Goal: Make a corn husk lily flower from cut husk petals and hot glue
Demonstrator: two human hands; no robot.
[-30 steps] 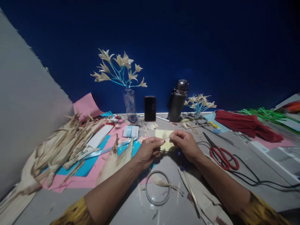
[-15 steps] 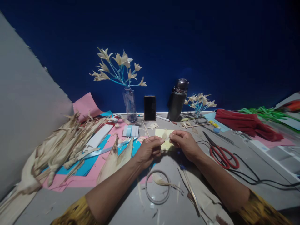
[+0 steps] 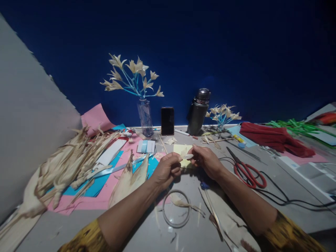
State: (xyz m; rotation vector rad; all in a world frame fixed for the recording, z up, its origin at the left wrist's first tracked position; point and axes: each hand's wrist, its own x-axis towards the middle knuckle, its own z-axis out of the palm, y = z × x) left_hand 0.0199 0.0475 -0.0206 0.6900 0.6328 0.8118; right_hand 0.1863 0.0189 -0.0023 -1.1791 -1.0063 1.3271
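Note:
Over a yellow paper square (image 3: 178, 149), my left hand (image 3: 166, 169) pinches a small pale corn husk flower (image 3: 185, 154) between thumb and fingertips. My right hand (image 3: 207, 161) is curled at the flower's other side, its fingers closed at the tip of a petal. Part of that grip is hidden behind the fingers. Below the hands, a grey ring (image 3: 164, 210) lies on the table around a twisted piece of husk (image 3: 180, 202). A thin metal tool with a blue end (image 3: 204, 186) rests beneath my right forearm.
Dried husks (image 3: 63, 168) cover pink and blue paper at left. A glass vase (image 3: 145, 119) of husk flowers, a phone (image 3: 167, 120) and a flask (image 3: 198, 112) stand along the wall. Red-handled scissors (image 3: 249, 173), black cable (image 3: 286, 200) and red cloth (image 3: 275, 138) lie at right.
The husk flower has turned between my hands, and its petals now spread sideways toward the right. My right fingers have shifted and lifted slightly; my left hand stays nearly still.

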